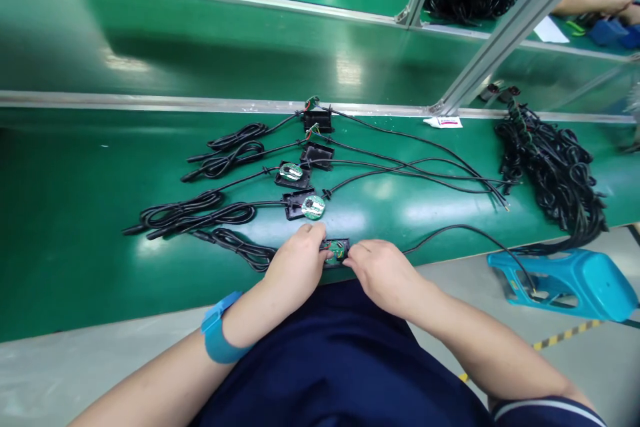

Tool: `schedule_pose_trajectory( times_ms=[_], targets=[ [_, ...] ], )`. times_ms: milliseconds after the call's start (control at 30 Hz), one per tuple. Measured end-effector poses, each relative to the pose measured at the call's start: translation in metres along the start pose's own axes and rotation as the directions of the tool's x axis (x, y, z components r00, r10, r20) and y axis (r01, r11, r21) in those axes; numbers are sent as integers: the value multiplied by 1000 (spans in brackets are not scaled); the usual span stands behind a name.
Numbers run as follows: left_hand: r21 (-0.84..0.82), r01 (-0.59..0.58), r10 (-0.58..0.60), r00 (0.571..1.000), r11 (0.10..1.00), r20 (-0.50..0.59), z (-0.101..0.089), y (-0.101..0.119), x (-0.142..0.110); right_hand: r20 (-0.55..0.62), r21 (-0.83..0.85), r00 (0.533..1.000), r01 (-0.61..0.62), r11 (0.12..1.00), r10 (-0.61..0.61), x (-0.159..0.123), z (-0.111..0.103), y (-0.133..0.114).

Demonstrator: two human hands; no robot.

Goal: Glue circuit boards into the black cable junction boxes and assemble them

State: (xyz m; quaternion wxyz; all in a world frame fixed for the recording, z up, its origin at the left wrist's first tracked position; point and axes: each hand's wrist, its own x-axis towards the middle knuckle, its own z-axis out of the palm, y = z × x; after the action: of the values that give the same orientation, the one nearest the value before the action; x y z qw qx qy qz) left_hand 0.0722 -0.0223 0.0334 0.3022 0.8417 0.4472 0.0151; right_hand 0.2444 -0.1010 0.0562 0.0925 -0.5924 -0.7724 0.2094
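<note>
At the bench's front edge, a small black plastic case [343,241] holds a green circuit board [338,250] with fine wires. My left hand [299,259], with a teal band on its wrist, is closed on the case's left end, thumb over the board. Fingers of my right hand [383,275] pinch the right end; whether they hold the case or its cable I cannot tell. A coiled black cable [240,247] runs out on the left, a thin black cable [450,228] on the right. Just beyond lies another open case [294,204] with a round board [313,207].
More open cases [318,155] with boards and cables line the green bench [75,213]. A big bundle of black cables [555,180] hangs over the right edge, above a blue stool [575,283]. A white tube [444,122] lies near a metal post [465,73]. Another person's hands [620,5] show top right.
</note>
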Motion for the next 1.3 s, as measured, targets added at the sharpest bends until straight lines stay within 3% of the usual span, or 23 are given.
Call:
schedule_pose_trajectory(
  times_ms=[100,200,300,433,567,667,800,900,1100,1300],
  targets=[
    [18,4,-4,1000,1000,14,-2,2,0,-103,-34,993,47,998,-50,-2,14,11],
    [28,9,-10,1000,1000,18,-2,2,-1,-128,8,992,2,1000,-1,-5,25,21],
    [31,18,-19,1000,999,22,0,1,0,-66,25,995,-69,997,71,-6,23,21],
    [13,36,-37,999,999,32,0,1,1,77,-6,987,-143,990,143,5,2,12],
    [15,59,-60,997,998,53,-1,2,2,275,-71,932,-224,972,235,27,-24,5],
    [2,67,-67,996,998,57,-3,3,1,382,-47,874,-307,950,301,36,-32,6],
    [-11,76,-75,995,997,69,-3,3,1,361,-4,854,-399,917,374,37,-26,7],
    [-18,70,-68,995,997,78,-4,3,2,341,-125,857,-365,922,386,41,-23,0],
    [-13,91,-89,990,996,108,-7,5,4,471,-304,743,-369,878,475,63,-32,-20],
    [-26,75,-72,992,997,99,-7,4,3,386,-270,794,-389,881,469,58,-26,-20]
  ],
)
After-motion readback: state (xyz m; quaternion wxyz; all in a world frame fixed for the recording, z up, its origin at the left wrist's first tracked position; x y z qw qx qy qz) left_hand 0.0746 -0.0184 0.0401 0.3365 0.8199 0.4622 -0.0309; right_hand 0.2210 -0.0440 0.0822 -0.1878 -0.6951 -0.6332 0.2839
